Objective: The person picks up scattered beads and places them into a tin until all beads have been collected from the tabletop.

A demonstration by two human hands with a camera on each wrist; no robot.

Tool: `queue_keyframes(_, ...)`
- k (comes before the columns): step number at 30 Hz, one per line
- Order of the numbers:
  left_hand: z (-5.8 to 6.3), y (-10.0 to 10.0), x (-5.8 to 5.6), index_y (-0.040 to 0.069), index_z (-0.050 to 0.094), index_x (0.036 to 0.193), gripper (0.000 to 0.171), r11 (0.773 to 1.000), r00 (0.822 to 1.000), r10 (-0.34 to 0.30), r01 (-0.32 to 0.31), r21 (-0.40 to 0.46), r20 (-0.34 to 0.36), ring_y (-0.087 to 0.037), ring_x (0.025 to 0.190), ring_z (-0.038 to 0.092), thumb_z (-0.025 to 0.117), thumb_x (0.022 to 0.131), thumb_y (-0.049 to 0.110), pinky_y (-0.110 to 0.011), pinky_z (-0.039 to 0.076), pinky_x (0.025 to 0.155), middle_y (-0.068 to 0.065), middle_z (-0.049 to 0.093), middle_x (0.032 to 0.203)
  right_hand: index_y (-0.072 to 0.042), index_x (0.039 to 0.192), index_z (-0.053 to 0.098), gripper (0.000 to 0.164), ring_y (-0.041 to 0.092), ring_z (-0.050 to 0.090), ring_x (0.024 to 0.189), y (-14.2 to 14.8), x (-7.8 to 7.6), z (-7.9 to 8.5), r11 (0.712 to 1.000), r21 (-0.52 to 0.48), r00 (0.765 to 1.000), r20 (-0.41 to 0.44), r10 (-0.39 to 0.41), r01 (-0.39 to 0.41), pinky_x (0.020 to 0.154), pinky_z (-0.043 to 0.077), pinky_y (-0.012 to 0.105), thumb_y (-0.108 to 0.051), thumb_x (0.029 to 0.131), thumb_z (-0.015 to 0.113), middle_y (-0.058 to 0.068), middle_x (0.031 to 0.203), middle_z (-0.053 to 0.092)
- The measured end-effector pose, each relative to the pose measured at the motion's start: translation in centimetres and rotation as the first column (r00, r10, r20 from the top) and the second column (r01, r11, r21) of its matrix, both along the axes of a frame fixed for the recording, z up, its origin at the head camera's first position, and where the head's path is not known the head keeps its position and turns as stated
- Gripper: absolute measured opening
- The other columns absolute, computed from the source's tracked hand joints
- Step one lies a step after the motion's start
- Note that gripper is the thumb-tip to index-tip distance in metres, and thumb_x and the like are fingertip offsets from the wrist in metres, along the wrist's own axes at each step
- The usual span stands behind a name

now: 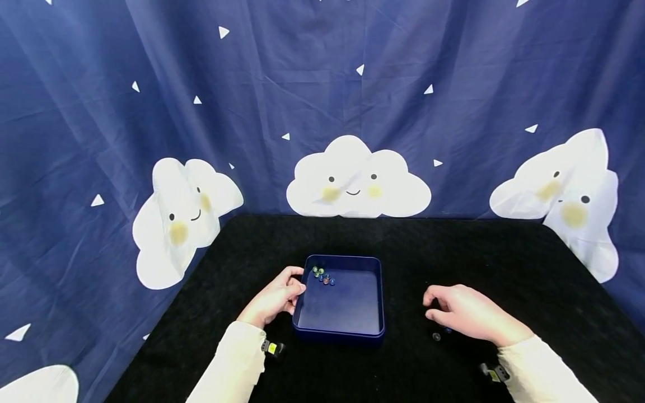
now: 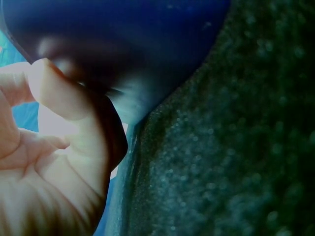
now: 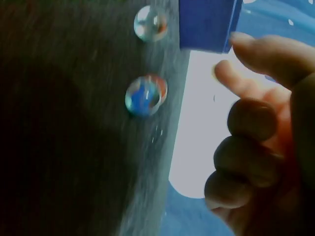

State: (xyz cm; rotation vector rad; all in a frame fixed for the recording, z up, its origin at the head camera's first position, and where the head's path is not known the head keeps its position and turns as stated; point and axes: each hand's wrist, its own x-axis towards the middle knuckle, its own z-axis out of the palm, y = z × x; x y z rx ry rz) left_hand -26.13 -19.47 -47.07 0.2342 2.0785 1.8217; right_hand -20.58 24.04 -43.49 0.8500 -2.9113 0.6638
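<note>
My left hand [image 1: 276,294] holds the left wall of a shallow, square blue box [image 1: 342,308], thumb and forefinger at its rim. The left wrist view has the thumb [image 2: 64,93] against the box's outer side. Inside the box, by its far left corner, several glass marbles [image 1: 326,281] in green, blue and orange lie together. Right of the box, my right hand [image 1: 468,312] hovers above the black cloth, thumb and forefinger apart with nothing between. Below it lie a clear marble [image 3: 151,23], a blue marble [image 3: 142,96] and an orange one [image 3: 158,86] partly behind the blue.
A black cloth [image 1: 403,240] covers the table under the box and loose marbles. Behind it hangs a dark blue curtain [image 1: 322,84] with white clouds and small triangles. Each wrist carries a small camera, such as the one on the left sleeve [image 1: 274,350].
</note>
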Motion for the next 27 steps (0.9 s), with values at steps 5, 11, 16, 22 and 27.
queue_keyframes(5, 0.1, 0.0, 0.0, 0.000, 0.037, 0.141, 0.050, 1.000, 1.000, -0.004, 0.004, -0.012, -0.003, -0.015, 0.062, 0.050, 0.057, 0.095, 0.006, -0.028, 0.052, 0.049, -0.012, 0.050, 0.087, -0.028, 0.099, 0.063, 0.022, -0.002, 0.042, 0.054, 1.8, 0.3, -0.3, 1.000, 0.007, 0.994, 0.110, 0.010, -0.011, 0.055, 0.038, 0.023, -0.023, 0.083, 0.078, -0.020, 0.062, 0.043)
queue_keyframes(11, 0.1, 0.0, -0.2, 0.002, 0.039, 0.141, 0.051, 1.000, 1.000, 0.004, -0.004, -0.027, -0.004, -0.015, 0.063, 0.050, 0.058, 0.095, 0.007, -0.027, 0.051, 0.049, -0.014, 0.051, 0.089, -0.026, 0.101, 0.060, 0.029, 0.000, 0.045, 0.056, 2.6, 0.4, -0.7, 0.999, -0.008, 0.973, 0.228, 0.035, -0.034, 0.056, 0.038, 0.024, -0.016, 0.080, 0.077, -0.017, 0.063, 0.047)
queue_keyframes(16, 0.1, -0.1, 0.0, 0.002, 0.039, 0.141, 0.051, 1.000, 1.000, 0.007, -0.007, -0.020, 0.005, -0.016, 0.063, 0.050, 0.058, 0.094, 0.007, -0.028, 0.051, 0.049, -0.014, 0.050, 0.089, -0.030, 0.096, 0.059, 0.028, 0.000, 0.045, 0.056, 2.5, 0.3, -1.3, 0.999, 0.003, 0.970, 0.240, 0.032, -0.034, 0.057, 0.039, 0.024, -0.014, 0.080, 0.076, -0.017, 0.063, 0.048)
queue_keyframes(22, 0.0, -0.1, 0.1, 0.001, 0.038, 0.141, 0.051, 1.000, 1.000, 0.006, -0.006, -0.019, 0.009, -0.016, 0.063, 0.050, 0.058, 0.094, 0.007, -0.028, 0.052, 0.049, -0.014, 0.051, 0.089, -0.031, 0.091, 0.059, 0.024, 0.000, 0.044, 0.056, 2.4, 0.3, -1.6, 0.999, 0.018, 0.976, 0.214, 0.024, -0.028, 0.055, 0.038, 0.024, -0.017, 0.082, 0.078, -0.018, 0.063, 0.048)
queue_keyframes(27, 0.0, -0.1, 0.0, 0.001, 0.039, 0.141, 0.050, 1.000, 1.000, 0.003, -0.003, -0.011, -0.004, -0.016, 0.063, 0.050, 0.058, 0.095, 0.007, -0.028, 0.052, 0.049, -0.014, 0.050, 0.088, -0.032, 0.088, 0.059, 0.025, -0.001, 0.045, 0.056, 1.9, 0.2, -1.4, 1.000, 0.007, 0.984, 0.176, 0.021, -0.022, 0.055, 0.038, 0.023, -0.013, 0.084, 0.075, -0.020, 0.064, 0.051)
